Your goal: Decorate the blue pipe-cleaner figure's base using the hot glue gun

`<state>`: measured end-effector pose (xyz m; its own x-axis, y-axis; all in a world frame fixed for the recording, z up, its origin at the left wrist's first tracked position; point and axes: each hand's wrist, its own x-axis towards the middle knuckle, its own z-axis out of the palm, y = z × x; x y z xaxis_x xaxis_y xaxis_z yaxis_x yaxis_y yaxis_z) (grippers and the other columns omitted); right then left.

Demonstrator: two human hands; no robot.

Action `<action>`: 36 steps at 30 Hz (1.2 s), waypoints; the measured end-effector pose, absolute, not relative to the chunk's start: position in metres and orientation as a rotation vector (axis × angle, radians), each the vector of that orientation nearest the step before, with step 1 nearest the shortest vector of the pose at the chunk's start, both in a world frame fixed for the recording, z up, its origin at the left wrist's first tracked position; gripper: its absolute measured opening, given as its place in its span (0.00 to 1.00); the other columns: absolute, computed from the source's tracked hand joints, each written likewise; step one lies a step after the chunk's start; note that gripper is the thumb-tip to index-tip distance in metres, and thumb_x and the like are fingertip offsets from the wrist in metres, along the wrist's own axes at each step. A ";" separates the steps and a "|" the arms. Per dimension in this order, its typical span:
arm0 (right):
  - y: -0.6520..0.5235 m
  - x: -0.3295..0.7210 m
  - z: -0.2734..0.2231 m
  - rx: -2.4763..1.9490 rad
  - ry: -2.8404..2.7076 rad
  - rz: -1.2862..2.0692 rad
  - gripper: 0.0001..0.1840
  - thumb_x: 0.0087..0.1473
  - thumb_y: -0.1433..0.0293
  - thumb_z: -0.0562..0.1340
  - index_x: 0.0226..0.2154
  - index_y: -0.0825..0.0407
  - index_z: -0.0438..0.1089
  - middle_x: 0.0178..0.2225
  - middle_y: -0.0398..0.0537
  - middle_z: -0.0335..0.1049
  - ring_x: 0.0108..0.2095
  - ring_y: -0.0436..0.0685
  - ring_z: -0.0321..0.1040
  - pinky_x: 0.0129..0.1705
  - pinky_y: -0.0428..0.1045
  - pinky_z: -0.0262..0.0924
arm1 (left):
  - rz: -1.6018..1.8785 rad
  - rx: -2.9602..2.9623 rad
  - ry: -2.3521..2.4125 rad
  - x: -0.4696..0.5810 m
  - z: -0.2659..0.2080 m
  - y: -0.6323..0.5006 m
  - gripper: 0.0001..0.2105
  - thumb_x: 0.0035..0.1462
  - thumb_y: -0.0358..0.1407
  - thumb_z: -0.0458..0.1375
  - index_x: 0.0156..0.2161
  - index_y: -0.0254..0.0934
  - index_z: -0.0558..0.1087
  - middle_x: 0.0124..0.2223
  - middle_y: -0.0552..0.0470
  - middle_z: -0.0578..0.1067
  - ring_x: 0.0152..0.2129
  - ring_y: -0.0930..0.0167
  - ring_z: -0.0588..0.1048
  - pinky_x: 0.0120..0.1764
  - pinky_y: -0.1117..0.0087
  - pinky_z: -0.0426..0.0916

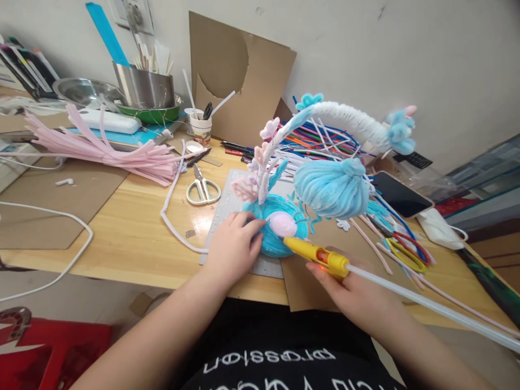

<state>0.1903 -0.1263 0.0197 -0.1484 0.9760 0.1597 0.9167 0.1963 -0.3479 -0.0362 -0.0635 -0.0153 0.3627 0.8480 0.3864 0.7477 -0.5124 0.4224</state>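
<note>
A yellow hot glue gun [325, 257] is gripped in my right hand [357, 287], with a long clear glue stick running out of its back. The nozzle points at the edge of a pale pink oval pad [283, 223]; whether it touches is unclear. That pad sits on a round blue base [280, 252] of coiled pipe cleaners. Curled fingers of my left hand [233, 244] hold the base's left side. From the base rises a white fuzzy arch [349, 116] with pink and blue flowers. A blue fuzzy shell [333, 187] appears below the arch; its attachment is hidden.
White-handled scissors [203, 190] and a pink pipe-cleaner bundle [109, 149] lie left. Coloured pipe cleaners [312, 141] lie behind the arch. At right are a phone [402, 194] and yellow-handled scissors [406, 254]. Cardboard [219, 59] leans on the wall.
</note>
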 end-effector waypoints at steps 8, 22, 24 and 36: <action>-0.129 0.183 0.021 -1.687 -2.042 0.433 0.09 0.58 0.60 0.54 0.33 0.46 0.64 0.32 0.46 0.70 0.32 0.56 0.70 0.34 0.50 0.62 | 0.850 2.449 1.445 -0.037 -0.016 -0.062 0.13 0.59 0.33 0.53 0.49 0.41 0.72 0.46 0.47 0.71 0.44 0.63 0.67 0.47 0.58 0.66; -0.128 0.181 0.005 -1.615 -2.042 0.505 0.09 0.58 0.60 0.54 0.35 0.48 0.62 0.35 0.46 0.67 0.34 0.57 0.68 0.35 0.51 0.60 | 0.860 2.447 1.436 -0.037 -0.016 -0.060 0.13 0.60 0.33 0.53 0.48 0.42 0.72 0.47 0.48 0.71 0.45 0.63 0.67 0.48 0.57 0.66; -0.129 0.181 0.006 -1.623 -2.038 0.512 0.09 0.59 0.60 0.54 0.35 0.48 0.62 0.34 0.46 0.67 0.34 0.57 0.68 0.35 0.51 0.60 | 0.864 2.442 1.435 -0.037 -0.016 -0.060 0.13 0.59 0.33 0.53 0.48 0.43 0.72 0.47 0.48 0.71 0.45 0.63 0.67 0.48 0.57 0.66; -0.133 0.191 -0.003 -1.685 -1.964 0.529 0.09 0.58 0.60 0.55 0.32 0.48 0.61 0.29 0.44 0.67 0.29 0.56 0.67 0.29 0.49 0.58 | 0.834 2.449 1.446 -0.037 -0.016 -0.059 0.13 0.60 0.34 0.53 0.49 0.42 0.72 0.47 0.48 0.70 0.45 0.64 0.67 0.49 0.58 0.65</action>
